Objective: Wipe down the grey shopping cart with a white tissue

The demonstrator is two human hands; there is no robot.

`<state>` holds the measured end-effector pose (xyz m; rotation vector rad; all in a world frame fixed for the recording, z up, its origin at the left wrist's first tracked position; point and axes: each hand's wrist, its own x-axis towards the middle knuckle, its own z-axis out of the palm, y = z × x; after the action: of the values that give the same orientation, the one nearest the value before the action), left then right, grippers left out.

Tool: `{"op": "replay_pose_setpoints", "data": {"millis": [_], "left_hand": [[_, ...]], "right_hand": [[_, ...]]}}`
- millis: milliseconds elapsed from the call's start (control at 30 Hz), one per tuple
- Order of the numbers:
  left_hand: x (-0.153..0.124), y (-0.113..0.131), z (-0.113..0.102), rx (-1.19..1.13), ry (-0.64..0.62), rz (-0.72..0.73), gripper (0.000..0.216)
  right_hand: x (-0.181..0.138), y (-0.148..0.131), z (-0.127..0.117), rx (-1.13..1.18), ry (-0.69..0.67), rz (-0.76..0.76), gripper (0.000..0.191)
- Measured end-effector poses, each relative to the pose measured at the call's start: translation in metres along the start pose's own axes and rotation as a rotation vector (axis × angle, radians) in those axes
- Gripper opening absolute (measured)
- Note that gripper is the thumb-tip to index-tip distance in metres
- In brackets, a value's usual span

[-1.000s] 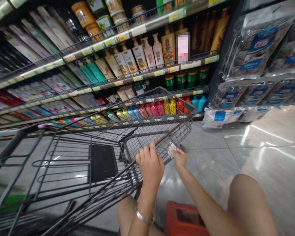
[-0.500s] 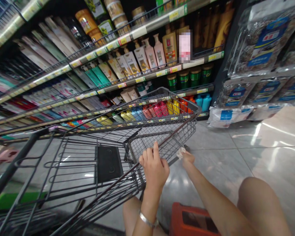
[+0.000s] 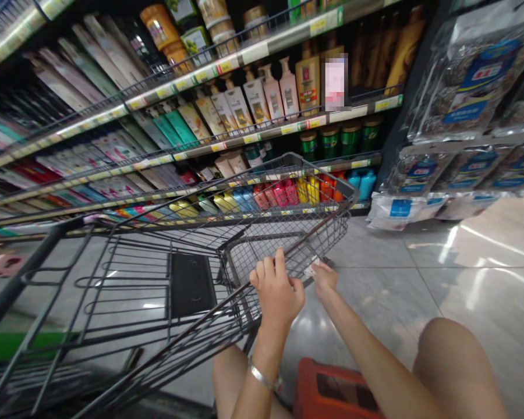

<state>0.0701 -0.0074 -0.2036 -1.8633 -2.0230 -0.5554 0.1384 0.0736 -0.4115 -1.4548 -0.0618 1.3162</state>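
Observation:
A grey wire shopping cart (image 3: 192,343) stands in front of me, its basket reaching forward to the right. My left hand (image 3: 278,291), with a silver bracelet at the wrist, is closed over the cart's top side rail, one finger stretched partly out. Lower and to the right, my right hand (image 3: 326,279) pinches a crumpled white cloth or tissue (image 3: 312,266) against the outside of the cart's wire wall. The tips of its fingers are partly hidden by the cloth. A black plastic panel (image 3: 193,285) lies in the cart's seat part.
Shelves of bottles and jars (image 3: 244,105) run behind the cart. Packaged scouring pads (image 3: 480,87) hang at the right. An orange-red box (image 3: 305,390) sits on the floor between my legs. Grey tiled floor (image 3: 384,291) shows to the right.
My right hand has moved slightly left and up with the white cloth, closer to the cart's wire wall. The left hand stays on the rail.

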Motion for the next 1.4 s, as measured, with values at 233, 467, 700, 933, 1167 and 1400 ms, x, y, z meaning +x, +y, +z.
{"op": "replay_pose_setpoints", "data": {"millis": [233,467,700,933,1167,1400], "left_hand": [[0.001,0.002,0.001,-0.017,-0.02,-0.01,0.058],[0.005,0.004,0.0,-0.05,-0.052,-0.012,0.06],[0.008,0.004,0.0,-0.055,-0.065,-0.008,0.061],[0.01,0.006,-0.001,-0.077,-0.077,-0.024,0.06],[0.009,0.006,-0.003,-0.094,-0.077,-0.026,0.059],[0.01,0.006,-0.003,-0.086,-0.084,-0.031,0.059]], "right_hand": [[-0.032,-0.021,0.004,0.055,-0.096,0.036,0.022],[-0.055,-0.043,0.009,0.095,-0.194,0.009,0.027],[-0.081,-0.077,0.022,0.124,-0.28,-0.144,0.034],[-0.087,-0.076,0.017,-0.044,-0.268,-0.427,0.039],[-0.073,-0.044,0.005,-0.049,-0.183,-0.393,0.046],[-0.065,-0.041,0.004,-0.054,-0.185,-0.433,0.041]]}}
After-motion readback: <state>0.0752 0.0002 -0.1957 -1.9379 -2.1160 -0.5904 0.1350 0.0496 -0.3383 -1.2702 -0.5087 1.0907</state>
